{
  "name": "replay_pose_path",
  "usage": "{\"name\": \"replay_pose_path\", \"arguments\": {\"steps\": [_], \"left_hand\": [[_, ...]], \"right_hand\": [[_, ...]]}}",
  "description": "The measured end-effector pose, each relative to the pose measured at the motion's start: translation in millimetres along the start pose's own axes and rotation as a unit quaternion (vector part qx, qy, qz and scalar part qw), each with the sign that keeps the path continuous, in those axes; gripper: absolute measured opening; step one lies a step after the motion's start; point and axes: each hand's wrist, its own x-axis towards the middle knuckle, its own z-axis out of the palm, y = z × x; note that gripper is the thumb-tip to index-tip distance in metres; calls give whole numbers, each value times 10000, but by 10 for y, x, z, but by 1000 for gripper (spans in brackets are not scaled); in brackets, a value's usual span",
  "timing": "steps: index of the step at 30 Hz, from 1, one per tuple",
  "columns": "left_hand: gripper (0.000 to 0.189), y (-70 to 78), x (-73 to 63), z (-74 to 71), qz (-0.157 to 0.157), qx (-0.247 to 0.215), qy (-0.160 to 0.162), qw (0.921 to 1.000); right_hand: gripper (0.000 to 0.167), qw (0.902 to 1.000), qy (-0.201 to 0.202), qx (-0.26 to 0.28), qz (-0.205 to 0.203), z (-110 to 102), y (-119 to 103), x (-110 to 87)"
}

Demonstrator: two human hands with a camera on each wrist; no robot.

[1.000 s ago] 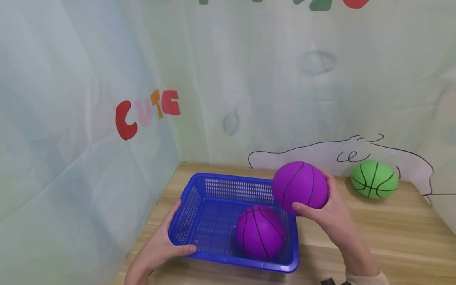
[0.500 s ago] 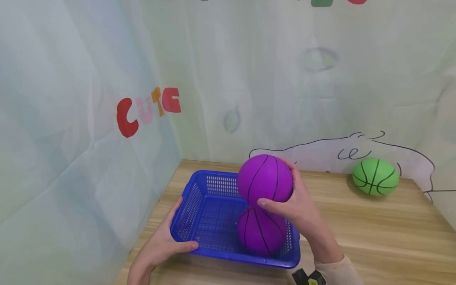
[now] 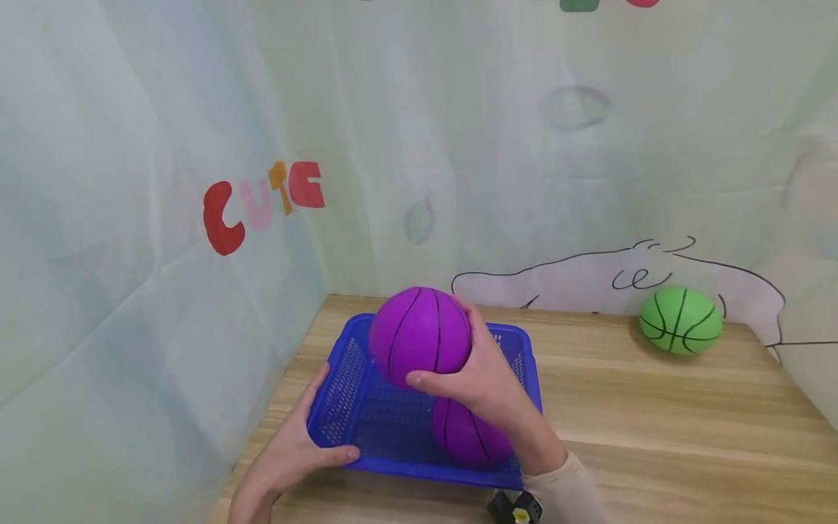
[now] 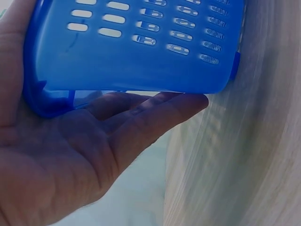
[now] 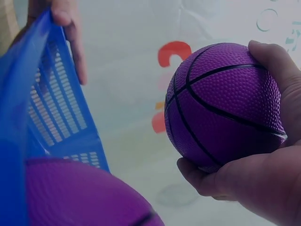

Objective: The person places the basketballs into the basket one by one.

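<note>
My right hand (image 3: 487, 378) grips a small purple basketball (image 3: 415, 335) with black lines, thumb on the near side and fingers round the far side. It holds this ball up over the blue plastic basket (image 3: 406, 469), towards the left half. Inside the basket, at its right end, lies a second purple basketball (image 3: 466, 435), partly covered by my right hand and wrist. My left hand (image 3: 284, 455) holds the basket's near left corner, its thumb at the front rim and its fingers along the left wall. The left wrist view shows those fingers (image 4: 155, 115) against the slotted wall.
A green basketball (image 3: 681, 320) sits at the back right of the wooden table (image 3: 655, 437). Cloth backdrops stand close along the left and back, the left one bearing the coloured letters CUTE (image 3: 224, 218).
My right hand has carried the purple basketball leftwards, from above the basket's right edge to over its left half. The left hand stays at the basket's corner.
</note>
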Motion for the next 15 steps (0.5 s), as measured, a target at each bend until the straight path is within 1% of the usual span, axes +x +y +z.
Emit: {"name": "replay_pose_path", "arguments": {"steps": [4,7,12,15], "left_hand": [[143,-4,13,-9,123,-25,-42,9999],[143,-11,25,-17,182,-73,-72,9998],[146,-21,35,-35,180,-73,-89,9998],[149,-34,30,-41,141,-195,-168,9996]], "right_hand": [[115,9999,-112,-48,63,155,30,-6],[117,9993,-172,-282,201,259,72,-11],[120,9964,-250,-653,475,418,178,-14],[120,9951,-241,-796,541,504,244,-21]]}}
